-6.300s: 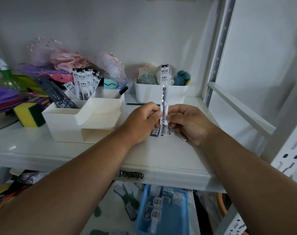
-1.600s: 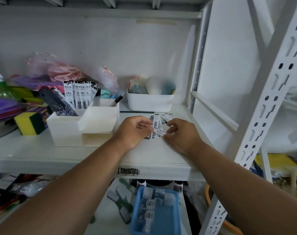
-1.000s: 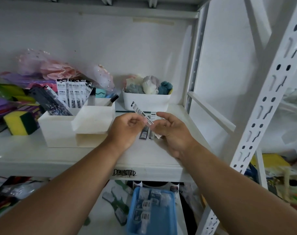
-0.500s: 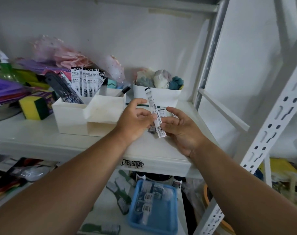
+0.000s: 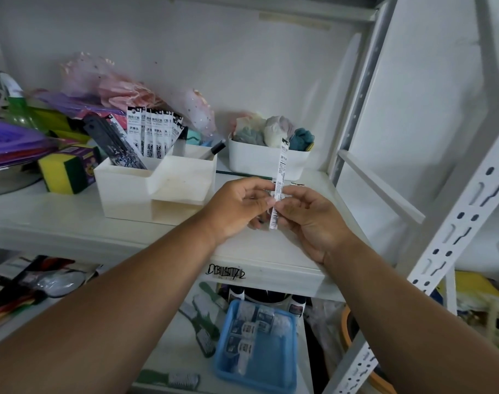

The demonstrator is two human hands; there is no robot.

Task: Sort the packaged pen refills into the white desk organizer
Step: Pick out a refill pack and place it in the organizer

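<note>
A narrow white packaged pen refill stands almost upright between my two hands above the shelf. My left hand pinches its lower part from the left. From the right, my right hand pinches the same part. The white desk organizer sits to the left on the shelf, with several packaged refills standing in its back compartment. More refill packets lie on the shelf behind my hands, mostly hidden.
A white bin of cloth bundles stands behind my hands. A sponge and purple and pink clutter fill the left of the shelf. A white slotted upright rises at right. A blue tray lies below.
The refill has turned from a leftward tilt to nearly upright. Both hands stay on it in front of the white bin.
</note>
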